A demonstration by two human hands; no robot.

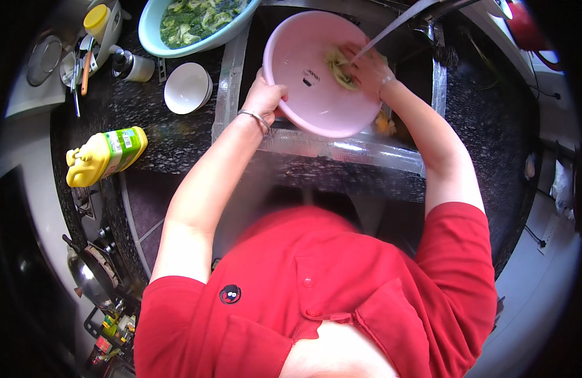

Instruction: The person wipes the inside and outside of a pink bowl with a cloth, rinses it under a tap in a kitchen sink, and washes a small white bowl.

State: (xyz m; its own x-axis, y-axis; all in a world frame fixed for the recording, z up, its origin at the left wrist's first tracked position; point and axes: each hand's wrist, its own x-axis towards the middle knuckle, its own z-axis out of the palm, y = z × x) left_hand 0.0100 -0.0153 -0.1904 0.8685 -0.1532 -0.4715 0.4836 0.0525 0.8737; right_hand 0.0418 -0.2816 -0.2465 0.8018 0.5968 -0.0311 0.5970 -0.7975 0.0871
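Observation:
Tilted over the sink is a pink plastic basin (314,111) with dark print on its inside. My left hand (267,97) grips its near left rim, thumb on the inner side. A stream of water (390,30) runs from the faucet (449,9) onto my right hand (369,71), which is blurred inside the basin. Its fingers touch pale green vegetable pieces (339,68); whether they close around any is unclear. Below the basin's right side, some orange-yellow scraps (384,124) show in the sink.
A light blue basin (151,35) of broccoli pieces stands upper left. Near it are a white bowl (184,89), a pump bottle (139,67) and a utensil holder (112,35). A yellow jug (95,158) lies at the left; silvery tape (338,149) edges the sink. A wok (88,274) sits lower left.

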